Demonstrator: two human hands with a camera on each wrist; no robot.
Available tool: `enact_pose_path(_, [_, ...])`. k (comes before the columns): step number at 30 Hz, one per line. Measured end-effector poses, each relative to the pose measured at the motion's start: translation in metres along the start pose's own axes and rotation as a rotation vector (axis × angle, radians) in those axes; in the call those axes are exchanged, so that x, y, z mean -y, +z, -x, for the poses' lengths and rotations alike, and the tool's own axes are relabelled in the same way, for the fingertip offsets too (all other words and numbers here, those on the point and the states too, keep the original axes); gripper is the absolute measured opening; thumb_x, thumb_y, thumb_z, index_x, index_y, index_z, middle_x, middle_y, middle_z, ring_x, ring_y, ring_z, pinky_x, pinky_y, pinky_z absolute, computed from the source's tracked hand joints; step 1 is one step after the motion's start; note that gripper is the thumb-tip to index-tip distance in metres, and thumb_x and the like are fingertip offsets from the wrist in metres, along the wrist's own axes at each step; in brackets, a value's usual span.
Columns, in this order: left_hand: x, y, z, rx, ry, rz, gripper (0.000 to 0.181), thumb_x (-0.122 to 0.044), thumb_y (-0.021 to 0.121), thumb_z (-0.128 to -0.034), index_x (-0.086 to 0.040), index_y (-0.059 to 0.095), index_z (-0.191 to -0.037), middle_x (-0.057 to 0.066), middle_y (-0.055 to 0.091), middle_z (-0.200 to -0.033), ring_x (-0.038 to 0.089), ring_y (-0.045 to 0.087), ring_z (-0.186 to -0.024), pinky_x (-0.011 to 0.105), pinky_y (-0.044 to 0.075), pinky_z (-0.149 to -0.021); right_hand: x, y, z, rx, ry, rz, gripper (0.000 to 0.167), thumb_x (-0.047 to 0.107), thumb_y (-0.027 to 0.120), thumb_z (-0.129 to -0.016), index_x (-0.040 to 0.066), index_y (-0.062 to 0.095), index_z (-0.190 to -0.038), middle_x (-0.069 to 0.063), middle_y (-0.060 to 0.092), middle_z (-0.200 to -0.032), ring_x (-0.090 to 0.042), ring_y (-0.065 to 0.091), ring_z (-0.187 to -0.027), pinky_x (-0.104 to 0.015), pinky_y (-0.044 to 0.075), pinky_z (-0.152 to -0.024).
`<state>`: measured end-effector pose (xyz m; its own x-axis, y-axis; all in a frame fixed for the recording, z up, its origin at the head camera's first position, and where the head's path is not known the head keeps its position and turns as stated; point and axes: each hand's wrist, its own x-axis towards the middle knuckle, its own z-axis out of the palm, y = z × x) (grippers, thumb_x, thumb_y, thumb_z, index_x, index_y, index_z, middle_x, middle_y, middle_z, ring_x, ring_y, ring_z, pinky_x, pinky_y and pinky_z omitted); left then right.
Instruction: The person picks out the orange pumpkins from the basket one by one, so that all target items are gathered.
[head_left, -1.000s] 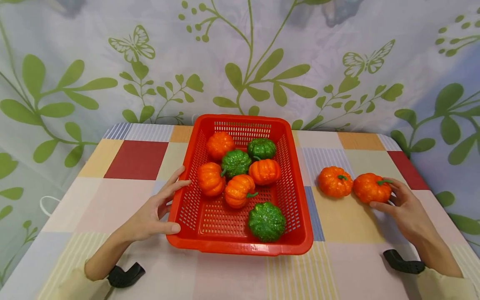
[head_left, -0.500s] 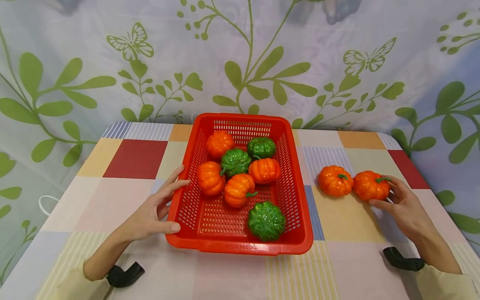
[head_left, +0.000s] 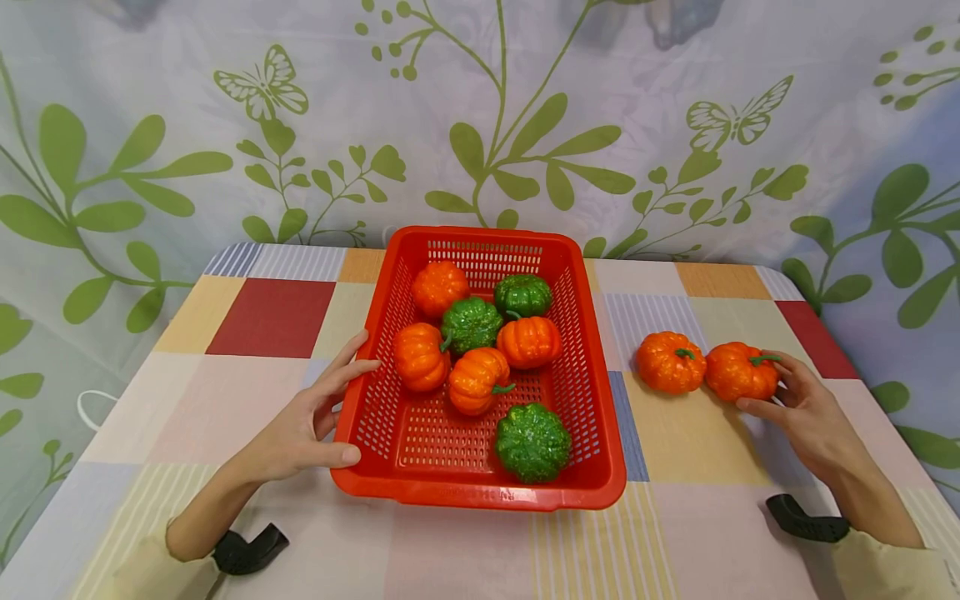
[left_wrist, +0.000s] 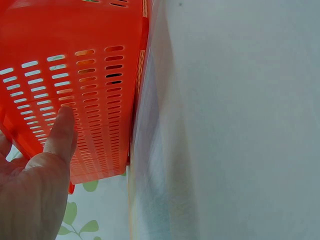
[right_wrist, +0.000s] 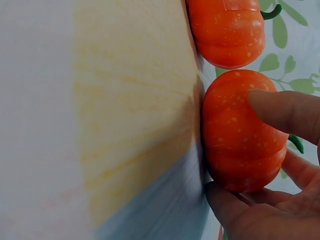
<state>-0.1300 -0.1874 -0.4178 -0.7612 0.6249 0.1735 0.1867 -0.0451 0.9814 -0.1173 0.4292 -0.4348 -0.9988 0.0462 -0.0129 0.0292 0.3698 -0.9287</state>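
In the head view, my left hand (head_left: 311,429) holds the left rim of a red plastic basket (head_left: 517,498), with thumb and fingertips at the edge. The left wrist view shows one finger (left_wrist: 62,137) against the basket's slotted outer wall. Inside lie several small pumpkins, some orange (head_left: 477,381) and some green (head_left: 533,443). To the right, my right hand (head_left: 813,417) grips an orange pumpkin (head_left: 741,372) with a green stem. In the right wrist view, thumb and fingers lie around that pumpkin (right_wrist: 240,135), which sits on the table. Another orange pumpkin (head_left: 670,363) stands just left of it.
A patchwork-patterned cloth (head_left: 262,317) covers the table. Behind the table hangs a curtain (head_left: 322,117) printed with green leaves and butterflies. Each wrist carries a black mount (head_left: 251,550). A white loop (head_left: 93,408) shows beyond the table's left edge.
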Motion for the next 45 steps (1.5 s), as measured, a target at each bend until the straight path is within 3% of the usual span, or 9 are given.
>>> enact_pose_path(2, [0.000, 0.000, 0.000, 0.001, 0.002, -0.001, 0.086, 0.000, 0.072, -0.0776, -0.001, 0.029, -0.152, -0.004, -0.005, -0.165, 0.025, 0.032, -0.138, 0.043, 0.053, -0.092, 0.001, -0.001, 0.000, 0.000, 0.003, 0.020, 0.060, -0.002, 0.067, -0.091, 0.024, 0.042, -0.138, 0.006, 0.041, -0.131, 0.000, 0.048, -0.103, -0.006, 0.039, -0.081])
enact_pose_path(9, [0.001, 0.001, 0.001, 0.000, 0.001, -0.002, 0.086, -0.001, 0.072, -0.0778, -0.002, 0.030, -0.152, -0.004, -0.005, -0.165, 0.025, 0.032, -0.138, 0.043, 0.053, -0.092, 0.000, -0.001, 0.000, 0.003, 0.004, -0.062, 0.061, -0.004, 0.067, -0.090, 0.021, 0.042, -0.140, 0.005, 0.042, -0.132, 0.000, 0.049, -0.105, -0.006, 0.038, -0.083])
enact_pose_path(13, [0.001, 0.001, 0.001, -0.003, -0.003, -0.006, 0.086, -0.001, 0.072, -0.0780, -0.003, 0.030, -0.152, -0.005, -0.005, -0.165, 0.025, 0.033, -0.138, 0.043, 0.053, -0.092, 0.000, -0.001, 0.002, -0.003, 0.033, 0.007, 0.073, 0.001, 0.066, -0.093, 0.027, 0.030, -0.152, 0.000, 0.036, -0.142, -0.003, 0.043, -0.117, -0.007, 0.033, -0.096])
enact_pose_path(17, [0.002, 0.001, 0.002, 0.002, 0.006, -0.004, 0.085, 0.001, 0.072, -0.0779, -0.002, 0.030, -0.152, -0.004, -0.005, -0.165, 0.025, 0.032, -0.138, 0.042, 0.052, -0.093, 0.002, -0.001, 0.004, -0.009, 0.071, 0.070, 0.084, 0.007, 0.064, -0.096, 0.033, 0.014, -0.158, -0.009, 0.023, -0.155, -0.021, 0.026, -0.142, -0.014, 0.018, -0.111])
enact_pose_path(21, [0.002, 0.001, 0.003, 0.004, 0.015, -0.005, 0.086, 0.002, 0.072, -0.0778, -0.001, 0.029, -0.152, -0.003, -0.005, -0.165, 0.026, 0.032, -0.139, 0.042, 0.052, -0.093, 0.008, -0.002, 0.009, -0.005, 0.110, 0.111, 0.083, 0.014, 0.062, -0.098, 0.032, 0.009, -0.159, -0.015, 0.010, -0.163, -0.039, 0.013, -0.147, -0.011, 0.019, -0.109])
enact_pose_path(28, [0.001, 0.001, 0.003, 0.003, 0.010, -0.021, 0.085, 0.002, 0.071, -0.0779, -0.002, 0.030, -0.152, -0.004, -0.005, -0.165, 0.025, 0.032, -0.139, 0.042, 0.052, -0.092, 0.019, -0.002, 0.021, -0.022, 0.106, 0.186, 0.084, 0.014, 0.061, -0.099, 0.020, 0.003, -0.160, -0.010, 0.005, -0.165, -0.017, 0.025, -0.141, -0.003, 0.036, -0.091])
enact_pose_path(37, [-0.002, 0.000, 0.002, -0.005, -0.003, -0.047, 0.085, 0.002, 0.071, -0.0776, -0.003, 0.030, -0.152, -0.005, -0.004, -0.165, 0.023, 0.031, -0.139, 0.041, 0.053, -0.092, 0.042, 0.011, 0.037, -0.108, 0.070, 0.244, 0.082, 0.012, 0.063, -0.097, 0.018, 0.010, -0.160, -0.002, 0.010, -0.164, -0.019, 0.023, -0.144, -0.002, 0.037, -0.089])
enact_pose_path(40, [-0.002, 0.001, 0.001, -0.002, 0.000, -0.045, 0.085, 0.001, 0.072, -0.0778, -0.003, 0.030, -0.152, -0.005, -0.004, -0.165, 0.023, 0.031, -0.139, 0.041, 0.053, -0.092, 0.054, 0.019, 0.043, -0.140, 0.055, 0.254, 0.079, 0.012, 0.063, -0.097, 0.018, 0.013, -0.159, 0.003, 0.016, -0.162, -0.014, 0.025, -0.143, -0.002, 0.036, -0.087])
enact_pose_path(45, [-0.001, 0.001, 0.001, 0.003, 0.010, -0.038, 0.085, 0.002, 0.071, -0.0776, -0.001, 0.030, -0.152, -0.004, -0.004, -0.165, 0.024, 0.030, -0.139, 0.042, 0.053, -0.091, 0.072, 0.036, 0.051, -0.081, -0.057, -0.052, 0.068, -0.006, 0.061, -0.093, 0.019, 0.036, -0.150, 0.000, 0.031, -0.150, -0.007, 0.035, -0.132, -0.004, 0.042, -0.085])
